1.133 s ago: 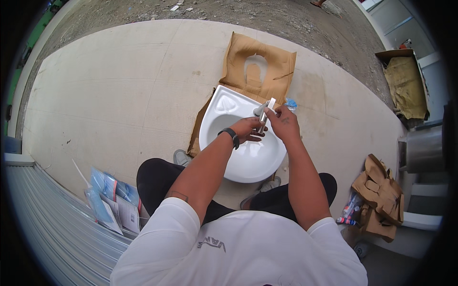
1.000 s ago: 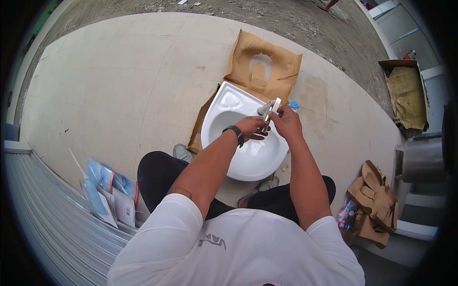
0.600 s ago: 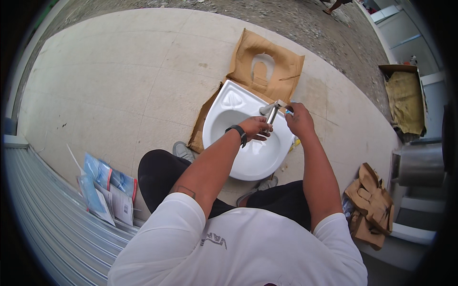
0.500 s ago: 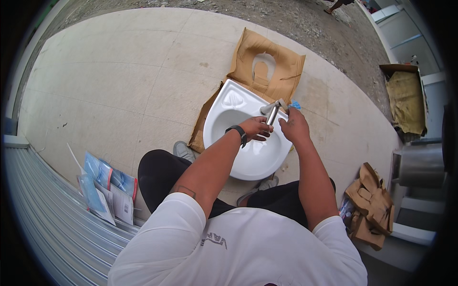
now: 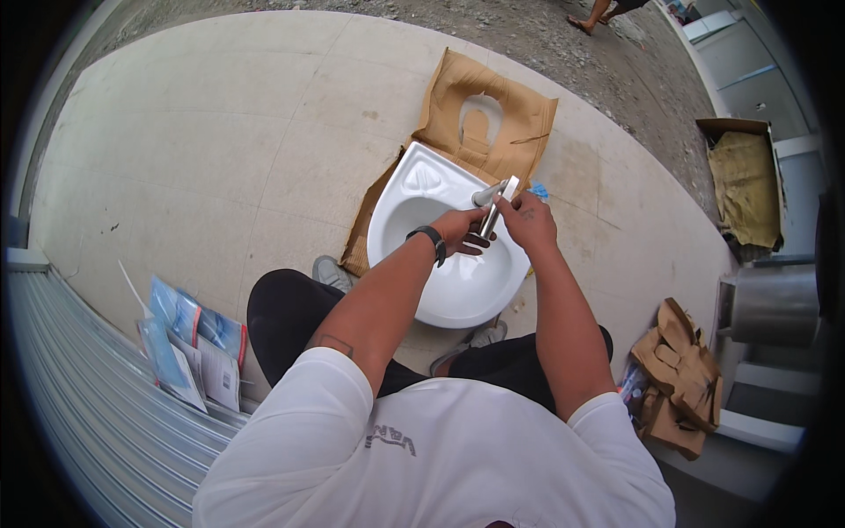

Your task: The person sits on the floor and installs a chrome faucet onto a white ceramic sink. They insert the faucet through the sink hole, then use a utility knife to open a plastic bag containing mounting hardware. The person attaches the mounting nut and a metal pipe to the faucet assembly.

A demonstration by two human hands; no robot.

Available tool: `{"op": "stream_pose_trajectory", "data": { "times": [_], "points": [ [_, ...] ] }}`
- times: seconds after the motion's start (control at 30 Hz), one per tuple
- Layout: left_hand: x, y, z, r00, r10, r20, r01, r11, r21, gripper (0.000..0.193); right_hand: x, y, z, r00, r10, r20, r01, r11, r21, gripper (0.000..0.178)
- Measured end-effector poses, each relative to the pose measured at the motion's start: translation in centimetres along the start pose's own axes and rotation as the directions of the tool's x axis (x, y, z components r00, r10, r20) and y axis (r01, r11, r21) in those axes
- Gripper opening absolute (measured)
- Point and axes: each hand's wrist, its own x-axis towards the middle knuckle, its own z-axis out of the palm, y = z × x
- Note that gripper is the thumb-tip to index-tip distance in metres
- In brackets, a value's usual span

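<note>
A white corner washbasin (image 5: 457, 306) lies bowl up on the floor between my feet. A chrome faucet (image 5: 510, 188) is at its far right rim, its long bright part slanting toward me over the bowl. My left hand (image 5: 457, 231), below a black wristband (image 5: 433, 241), has its fingers curled round the near end of that part from below. On the other side, my right hand (image 5: 530, 223) grips the faucet higher up with thumb and fingers. The fingers partly cover the metal, and the faucet's base is hard to make out.
Opened cardboard (image 5: 525, 110) lies under and beyond the basin. A blue scrap (image 5: 539, 191) sits right of the faucet. Blue packets (image 5: 218, 333) and papers lie at left by a ribbed metal shutter (image 5: 114, 396). Torn cardboard (image 5: 682, 365) is at right; another person's foot (image 5: 581, 24) shows far off.
My right hand has moved left from the faucet's top right side onto its upper shaft. My left hand stays on the near end. The distant person's legs have come further into view.
</note>
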Motion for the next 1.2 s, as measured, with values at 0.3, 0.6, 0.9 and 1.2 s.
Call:
{"op": "stream_pose_trajectory", "data": {
  "times": [0.3, 0.6, 0.9, 1.2],
  "points": [
    [0.5, 0.0, -0.4, 0.999, 0.012, 0.034, -0.016, 0.993, 0.120, 0.029, 2.1, 2.5, -2.6, 0.940, -0.307, -0.149, 0.291, 0.949, -0.118, 0.033],
    [0.6, 1.1, 0.2, 0.999, -0.013, 0.049, 0.004, 0.984, 0.179, 0.041, 0.9, 4.0, -3.0, 0.915, -0.233, 0.329, 0.065, 0.890, 0.451, 0.037],
    [1.4, 0.7, 4.5, 0.928, 0.282, -0.243, -0.153, 0.884, 0.441, 0.056, 13.1, 13.7, 7.7, 0.917, -0.283, 0.282, 0.279, 0.959, 0.055, 0.082],
    [-3.6, -2.4, 4.5, 0.901, 0.288, -0.324, -0.069, 0.834, 0.548, 0.046, 16.9, 11.3, 8.1, 0.490, -0.152, 0.859, 0.097, 0.988, 0.119, 0.089]
  ]
}}
